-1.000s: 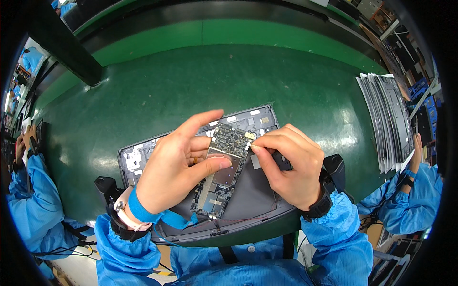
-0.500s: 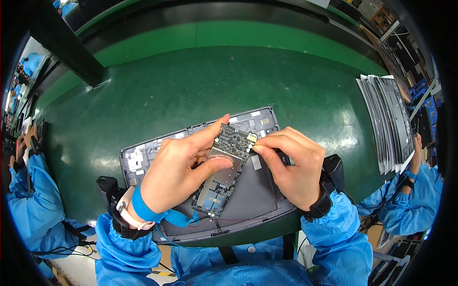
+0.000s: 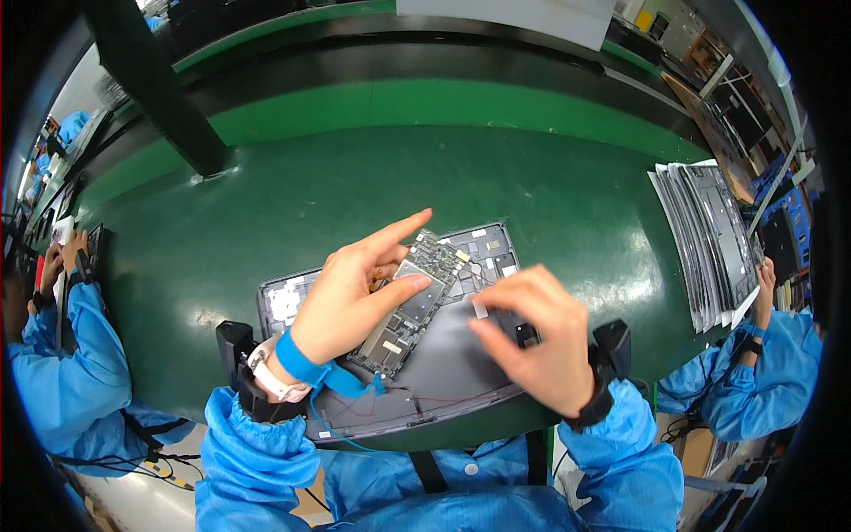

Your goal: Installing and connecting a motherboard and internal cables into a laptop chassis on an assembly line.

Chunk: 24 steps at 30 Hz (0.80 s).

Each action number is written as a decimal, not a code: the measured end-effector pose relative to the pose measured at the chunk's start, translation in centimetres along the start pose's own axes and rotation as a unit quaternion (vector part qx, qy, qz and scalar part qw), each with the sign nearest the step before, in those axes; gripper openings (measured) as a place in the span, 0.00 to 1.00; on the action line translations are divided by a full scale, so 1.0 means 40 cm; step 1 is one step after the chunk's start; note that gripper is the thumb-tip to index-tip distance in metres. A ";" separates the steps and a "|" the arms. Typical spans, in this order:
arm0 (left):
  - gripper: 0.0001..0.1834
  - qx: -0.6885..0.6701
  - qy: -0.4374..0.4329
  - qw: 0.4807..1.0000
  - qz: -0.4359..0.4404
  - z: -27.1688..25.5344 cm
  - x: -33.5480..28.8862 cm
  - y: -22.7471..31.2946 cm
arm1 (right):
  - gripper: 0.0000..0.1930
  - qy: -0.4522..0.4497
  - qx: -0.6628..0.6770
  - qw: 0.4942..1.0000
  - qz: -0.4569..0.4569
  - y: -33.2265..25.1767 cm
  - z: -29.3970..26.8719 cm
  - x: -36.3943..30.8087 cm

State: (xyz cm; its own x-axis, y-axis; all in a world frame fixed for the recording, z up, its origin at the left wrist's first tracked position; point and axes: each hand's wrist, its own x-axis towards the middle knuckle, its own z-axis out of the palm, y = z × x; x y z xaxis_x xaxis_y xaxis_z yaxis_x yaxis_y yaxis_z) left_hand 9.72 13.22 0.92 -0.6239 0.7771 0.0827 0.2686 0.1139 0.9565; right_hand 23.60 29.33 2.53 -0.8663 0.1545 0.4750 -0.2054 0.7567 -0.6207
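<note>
A long dark circuit board (image 3: 424, 306), with a shiny metal plate on its face, is gripped between the thumb and fingers of my left hand (image 3: 341, 297). It is tilted, its upper end leaning right, over a dark grey device casing (image 3: 456, 368) on the bench. My right hand (image 3: 545, 332) is just right of the board and apart from it. Its thumb and forefinger are spread, with nothing visible held between them. A blue wrist strap (image 3: 301, 357) circles my left wrist, and thin wires lie along the casing's near edge.
The casing rests on a green bench top (image 3: 372, 177). A stack of panels with white sheets between them (image 3: 691, 239) stands at the right. A dark post (image 3: 164, 97) rises at the far left. People in blue work on both sides.
My right hand has left the board's upper right edge, and its thumb and forefinger have parted. The left hand still holds the board. The whole view has shifted slightly.
</note>
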 end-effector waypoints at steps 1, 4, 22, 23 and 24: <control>0.32 0.001 0.002 1.000 0.003 -0.002 0.002 0.006 | 0.10 -0.041 -0.019 0.999 -0.004 -0.019 -0.007 -0.015; 0.31 -0.029 -0.019 0.999 -0.020 0.000 0.005 0.019 | 0.11 -0.198 0.036 0.979 -0.019 -0.048 0.000 -0.056; 0.08 0.001 -0.038 0.999 0.015 -0.003 0.007 -0.022 | 0.03 -0.081 0.082 0.988 0.103 -0.020 0.018 0.022; 0.08 0.001 -0.039 0.999 0.014 -0.005 0.006 -0.014 | 0.03 -0.081 0.083 0.988 0.103 -0.016 0.018 0.027; 0.06 -0.016 -0.052 0.998 -0.024 -0.007 0.002 0.002 | 0.03 -0.069 0.082 0.989 0.103 -0.013 0.019 0.032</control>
State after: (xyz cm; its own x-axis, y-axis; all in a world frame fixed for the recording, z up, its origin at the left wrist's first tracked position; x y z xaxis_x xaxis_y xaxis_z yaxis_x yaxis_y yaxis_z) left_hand 9.50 13.12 1.10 -0.5547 0.8320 0.0091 0.2167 0.1340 0.9670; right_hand 22.26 28.64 2.99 -0.9488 0.1988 0.2454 -0.0789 0.6032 -0.7937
